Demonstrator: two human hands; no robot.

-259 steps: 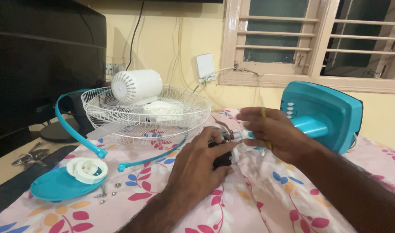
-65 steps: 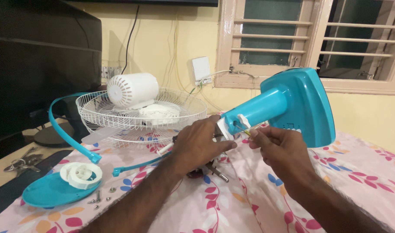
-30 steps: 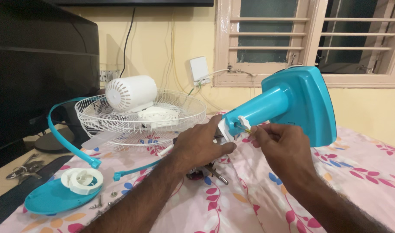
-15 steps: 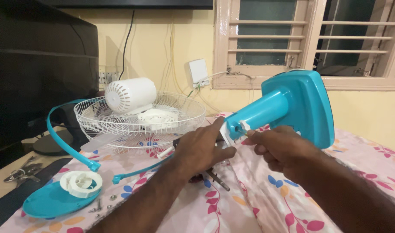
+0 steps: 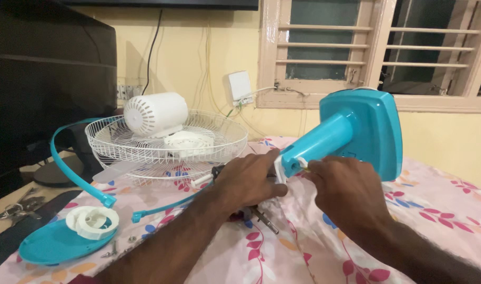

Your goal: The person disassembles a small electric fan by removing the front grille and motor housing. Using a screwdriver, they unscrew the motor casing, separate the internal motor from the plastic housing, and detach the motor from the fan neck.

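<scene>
- L hand (image 5: 249, 181): curled over white end piece (image 5: 279, 171) at the neck tip of the teal fan base (image 5: 356, 134), fingers closed on it.
- R hand (image 5: 348, 192): fingertips pinched together at the neck opening, just beside L hand; what it pinches is too small to tell.
- Fan base tilted, neck pointing down-left toward hands, wide foot up by the window.
- Under hands: dark plug w/ metal pins (image 5: 259, 215) on floral cloth (image 5: 303, 252).
- Left of hands: white wire grille (image 5: 166, 144) w/ white motor housing (image 5: 155, 113) on it; teal ring strip (image 5: 77, 168) beside.
- Near left: teal round cover (image 5: 43, 247) w/ white hub part (image 5: 91, 222) on it, a few screws (image 5: 114, 250) next to it.
</scene>
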